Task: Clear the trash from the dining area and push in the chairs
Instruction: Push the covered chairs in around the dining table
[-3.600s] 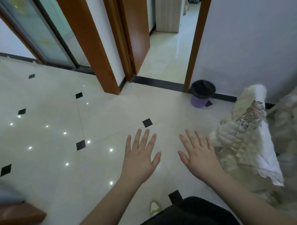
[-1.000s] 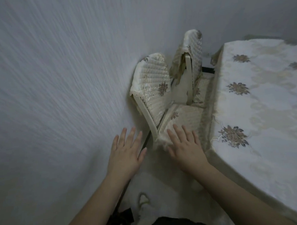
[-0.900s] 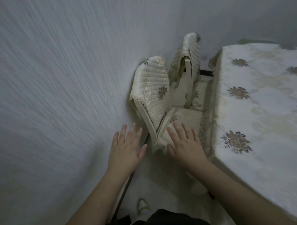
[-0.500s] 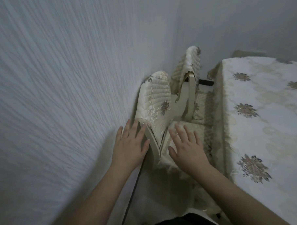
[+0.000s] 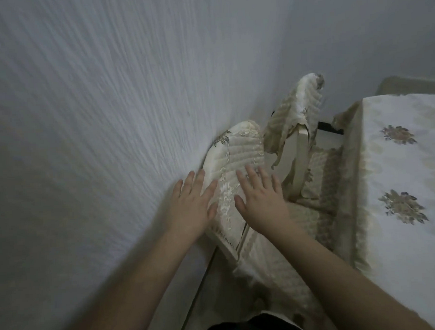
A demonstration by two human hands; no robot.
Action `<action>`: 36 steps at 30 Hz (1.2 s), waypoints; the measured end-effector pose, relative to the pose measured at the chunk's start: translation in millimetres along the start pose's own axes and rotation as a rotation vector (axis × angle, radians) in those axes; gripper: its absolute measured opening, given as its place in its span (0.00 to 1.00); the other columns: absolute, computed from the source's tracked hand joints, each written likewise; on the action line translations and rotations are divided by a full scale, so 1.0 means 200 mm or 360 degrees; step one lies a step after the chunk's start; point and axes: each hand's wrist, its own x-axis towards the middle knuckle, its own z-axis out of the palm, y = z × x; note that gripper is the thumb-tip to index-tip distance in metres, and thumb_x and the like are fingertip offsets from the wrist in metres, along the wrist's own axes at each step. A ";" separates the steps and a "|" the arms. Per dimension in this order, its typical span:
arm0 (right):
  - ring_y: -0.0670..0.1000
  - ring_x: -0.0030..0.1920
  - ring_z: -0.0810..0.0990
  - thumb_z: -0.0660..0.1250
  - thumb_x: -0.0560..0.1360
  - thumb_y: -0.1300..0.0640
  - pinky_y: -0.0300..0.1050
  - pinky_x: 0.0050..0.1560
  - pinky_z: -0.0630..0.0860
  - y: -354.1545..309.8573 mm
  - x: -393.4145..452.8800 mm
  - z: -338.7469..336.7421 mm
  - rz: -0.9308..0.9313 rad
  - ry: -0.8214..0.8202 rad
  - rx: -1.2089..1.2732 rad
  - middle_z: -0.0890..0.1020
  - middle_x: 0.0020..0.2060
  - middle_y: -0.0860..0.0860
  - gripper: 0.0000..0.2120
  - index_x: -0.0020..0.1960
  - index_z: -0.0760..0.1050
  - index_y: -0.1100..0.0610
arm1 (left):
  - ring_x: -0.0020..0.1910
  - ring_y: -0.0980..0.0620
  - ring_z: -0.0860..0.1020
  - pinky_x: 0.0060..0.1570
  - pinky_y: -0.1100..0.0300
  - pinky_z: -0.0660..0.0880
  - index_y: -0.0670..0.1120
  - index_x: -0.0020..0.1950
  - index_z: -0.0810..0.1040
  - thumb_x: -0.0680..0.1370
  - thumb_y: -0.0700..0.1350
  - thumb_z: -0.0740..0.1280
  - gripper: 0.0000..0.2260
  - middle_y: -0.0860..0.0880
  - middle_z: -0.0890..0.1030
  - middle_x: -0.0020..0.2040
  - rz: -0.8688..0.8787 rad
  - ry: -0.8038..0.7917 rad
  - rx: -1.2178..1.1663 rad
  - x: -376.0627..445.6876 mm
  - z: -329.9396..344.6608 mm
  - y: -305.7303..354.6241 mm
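Observation:
Two chairs with cream quilted covers stand in a row between the wall and the table. The near chair has its back close to the wall and its seat toward the table. My left hand is spread flat at the wall side of that chair's back. On the table side, my right hand hovers flat over the same back with straight fingers. Neither hand grips anything. Beyond it stands the far chair, its cover loose and torn. No trash is in sight.
A grey textured wall runs along the left, close to the chair backs. The dining table under a cream flowered cloth fills the right side. Only a narrow strip of floor shows between wall and chair.
I have turned from the doorway to the chairs by the wall. Over the last second I moved closer and both hands rose from the seat's front edge to the near chair's back.

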 end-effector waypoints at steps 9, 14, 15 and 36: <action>0.57 0.77 0.47 0.51 0.80 0.44 0.60 0.73 0.41 0.13 0.60 0.06 -0.0219 -0.0061 0.0042 0.50 0.78 0.51 0.30 0.78 0.49 0.51 | 0.69 0.40 0.68 0.66 0.43 0.66 0.48 0.75 0.63 0.77 0.57 0.62 0.28 0.39 0.68 0.72 -0.0065 -0.0066 0.0100 0.27 0.10 0.02; 0.56 0.77 0.46 0.52 0.79 0.50 0.59 0.74 0.41 0.12 0.83 0.15 -0.0290 -0.0157 0.0000 0.51 0.78 0.52 0.29 0.78 0.49 0.53 | 0.69 0.42 0.67 0.66 0.45 0.66 0.47 0.74 0.64 0.75 0.57 0.62 0.30 0.41 0.67 0.73 -0.0116 -0.0168 0.0003 0.33 0.20 0.03; 0.55 0.77 0.45 0.52 0.78 0.51 0.59 0.74 0.41 0.12 0.86 0.16 -0.0295 -0.0184 -0.0008 0.51 0.77 0.52 0.29 0.77 0.49 0.53 | 0.70 0.43 0.67 0.67 0.46 0.66 0.47 0.74 0.64 0.75 0.58 0.61 0.30 0.41 0.66 0.74 -0.0124 -0.0193 -0.0024 0.34 0.22 0.02; 0.55 0.71 0.61 0.66 0.65 0.58 0.57 0.73 0.52 0.16 1.14 0.34 -0.0591 -0.0168 0.0178 0.70 0.65 0.51 0.27 0.64 0.67 0.54 | 0.51 0.51 0.78 0.41 0.61 0.76 0.56 0.77 0.36 0.74 0.51 0.69 0.45 0.45 0.40 0.78 -0.0218 -0.0298 -0.0504 0.39 0.33 0.01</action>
